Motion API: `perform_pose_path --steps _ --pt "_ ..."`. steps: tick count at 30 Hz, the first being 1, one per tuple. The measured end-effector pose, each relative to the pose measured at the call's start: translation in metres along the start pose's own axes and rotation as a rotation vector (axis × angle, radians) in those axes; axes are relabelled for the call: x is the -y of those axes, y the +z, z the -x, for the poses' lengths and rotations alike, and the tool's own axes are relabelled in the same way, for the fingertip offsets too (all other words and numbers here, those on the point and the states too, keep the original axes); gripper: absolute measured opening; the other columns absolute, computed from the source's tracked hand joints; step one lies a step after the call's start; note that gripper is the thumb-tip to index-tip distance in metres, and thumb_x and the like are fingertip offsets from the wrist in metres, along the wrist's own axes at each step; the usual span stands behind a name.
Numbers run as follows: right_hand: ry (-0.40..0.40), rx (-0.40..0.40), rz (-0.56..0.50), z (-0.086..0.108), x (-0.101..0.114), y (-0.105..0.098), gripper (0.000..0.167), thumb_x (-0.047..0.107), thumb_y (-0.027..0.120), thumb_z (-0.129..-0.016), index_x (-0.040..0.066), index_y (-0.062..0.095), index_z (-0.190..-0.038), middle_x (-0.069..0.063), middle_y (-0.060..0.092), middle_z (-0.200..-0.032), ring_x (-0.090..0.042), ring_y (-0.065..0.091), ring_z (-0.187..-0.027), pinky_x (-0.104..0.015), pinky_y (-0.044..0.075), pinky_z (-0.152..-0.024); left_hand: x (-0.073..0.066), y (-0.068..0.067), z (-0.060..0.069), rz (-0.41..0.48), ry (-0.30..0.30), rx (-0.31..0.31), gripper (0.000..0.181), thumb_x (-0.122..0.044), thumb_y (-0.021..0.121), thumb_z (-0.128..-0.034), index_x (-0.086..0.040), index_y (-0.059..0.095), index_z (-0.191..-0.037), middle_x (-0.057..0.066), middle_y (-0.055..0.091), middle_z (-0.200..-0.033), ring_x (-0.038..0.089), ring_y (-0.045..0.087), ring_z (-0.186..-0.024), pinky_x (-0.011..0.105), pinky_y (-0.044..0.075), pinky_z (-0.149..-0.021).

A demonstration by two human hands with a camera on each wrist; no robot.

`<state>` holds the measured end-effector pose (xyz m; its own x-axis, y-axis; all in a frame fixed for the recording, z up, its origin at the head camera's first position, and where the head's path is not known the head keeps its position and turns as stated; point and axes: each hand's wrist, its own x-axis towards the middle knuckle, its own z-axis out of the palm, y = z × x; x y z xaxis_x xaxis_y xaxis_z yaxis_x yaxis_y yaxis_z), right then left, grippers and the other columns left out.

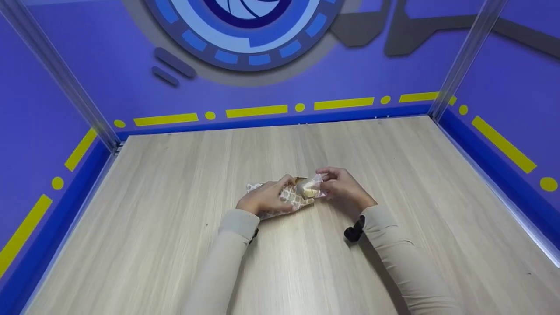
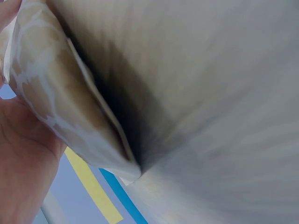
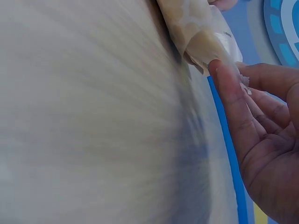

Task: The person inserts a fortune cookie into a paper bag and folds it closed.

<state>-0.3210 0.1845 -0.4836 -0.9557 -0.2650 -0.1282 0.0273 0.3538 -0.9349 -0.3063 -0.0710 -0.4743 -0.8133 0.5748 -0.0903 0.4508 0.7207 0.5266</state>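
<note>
A paper bag point(image 1: 292, 195) with a tan and white giraffe-like pattern is gripped by my left hand point(image 1: 267, 197) near the middle of the table. At its right-hand mouth sits a small clear plastic packet point(image 1: 311, 187) with something pale yellow inside. My right hand point(image 1: 343, 186) pinches the packet's outer end between thumb and fingers. In the right wrist view, the thumb and fingertips close on the crinkled end of the packet point(image 3: 232, 49), part of which lies within the bag point(image 3: 180, 21). The left wrist view shows the bag's folded side point(image 2: 60, 88) against my left palm point(image 2: 23, 149).
The light wood table point(image 1: 153, 210) spreads around both hands. Blue-purple panels point(image 1: 262, 94) with yellow markings stand along its back and sides, joined by metal corner posts point(image 1: 463, 57). Black wrist straps point(image 1: 354, 229) show at the sleeve cuffs.
</note>
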Motion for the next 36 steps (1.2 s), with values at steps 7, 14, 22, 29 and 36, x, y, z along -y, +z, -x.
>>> perform_pose_path --steps 7,14,22,29,36 --pt "-0.002 0.026 -0.008 0.0 0.0 0.006 0.055 0.005 0.064 -0.084 -0.002 0.048 -0.136 -0.017 0.062 -0.109 -0.011 0.061 -0.066 -0.027 0.053 -0.06 0.001 0.001 -0.001 -0.012 0.002 0.001 0.062 -0.045 0.074 -0.0767 -0.035 0.04 -0.127 0.007 0.064 -0.112 0.019 0.059 -0.091 0.038 0.05 -0.082" --pt "-0.014 0.018 0.001 -0.001 0.0 0.01 0.049 0.004 0.064 -0.083 -0.004 0.052 -0.13 -0.019 0.065 -0.109 -0.011 0.062 -0.068 -0.027 0.054 -0.06 0.001 0.001 -0.001 -0.014 0.005 0.002 0.063 -0.046 0.075 -0.0759 -0.033 0.04 -0.127 0.007 0.064 -0.11 0.02 0.059 -0.09 0.038 0.05 -0.082" --pt "0.012 0.016 -0.005 -0.003 0.003 0.012 0.044 0.004 0.065 -0.084 -0.004 0.055 -0.127 -0.018 0.065 -0.108 -0.013 0.065 -0.073 -0.03 0.057 -0.064 0.001 0.0 -0.002 -0.009 -0.001 0.001 0.062 -0.045 0.074 -0.076 -0.035 0.04 -0.127 0.005 0.064 -0.111 0.019 0.059 -0.091 0.037 0.049 -0.081" --pt "0.042 0.014 -0.011 -0.003 0.007 0.013 0.043 0.004 0.067 -0.083 -0.002 0.055 -0.124 -0.015 0.063 -0.106 -0.014 0.064 -0.074 -0.032 0.057 -0.064 0.002 0.0 -0.002 -0.006 -0.02 0.007 0.064 -0.045 0.074 -0.0751 -0.037 0.039 -0.128 0.006 0.063 -0.114 0.02 0.06 -0.095 0.039 0.05 -0.083" --pt "0.017 0.02 -0.016 -0.001 0.009 0.014 0.045 0.0 0.062 -0.083 -0.007 0.053 -0.127 -0.022 0.062 -0.112 -0.012 0.065 -0.073 -0.034 0.058 -0.069 0.002 0.0 -0.002 0.0 0.014 0.01 0.06 -0.04 0.073 -0.0775 -0.032 0.041 -0.127 0.005 0.063 -0.115 0.019 0.059 -0.095 0.037 0.048 -0.085"
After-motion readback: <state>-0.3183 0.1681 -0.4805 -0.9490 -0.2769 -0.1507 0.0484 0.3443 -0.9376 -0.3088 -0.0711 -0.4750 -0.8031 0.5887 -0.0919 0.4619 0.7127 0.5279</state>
